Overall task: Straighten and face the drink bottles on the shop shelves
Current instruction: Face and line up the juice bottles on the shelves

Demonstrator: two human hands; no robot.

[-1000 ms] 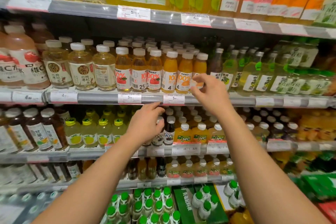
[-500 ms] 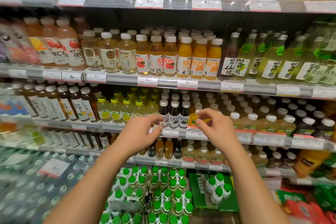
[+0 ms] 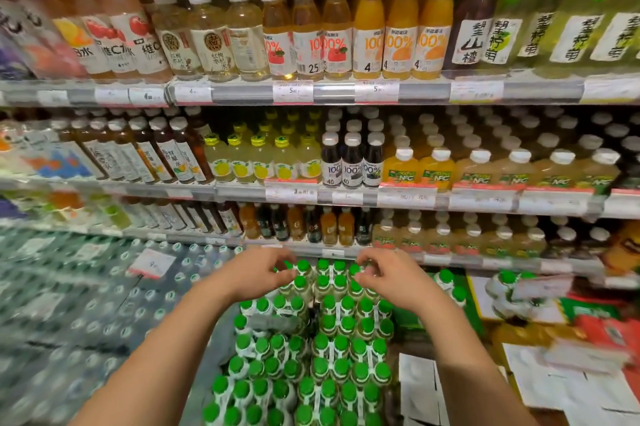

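Note:
Rows of drink bottles fill the shop shelves. Orange juice bottles (image 3: 401, 31) stand on the upper shelf, dark "100%" bottles (image 3: 351, 162) and yellow NFC bottles (image 3: 440, 169) on the middle one, small amber and dark bottles (image 3: 311, 225) on the lowest shelf. Below stand packs of green-capped bottles (image 3: 311, 339). My left hand (image 3: 258, 273) and right hand (image 3: 389, 278) hover low over the back rows of the green caps, fingers loosely curled. Neither hand holds anything that I can see.
Shrink-wrapped packs of water (image 3: 69, 304) with a price card (image 3: 151, 263) lie at the lower left. Cartons and white papers (image 3: 568, 373) sit at the lower right. Price strips (image 3: 346, 93) run along the shelf edges.
Both hands have dropped from the middle shelf's dark and NFC bottles down to the green-capped bottles. The view has tilted downward and moved closer.

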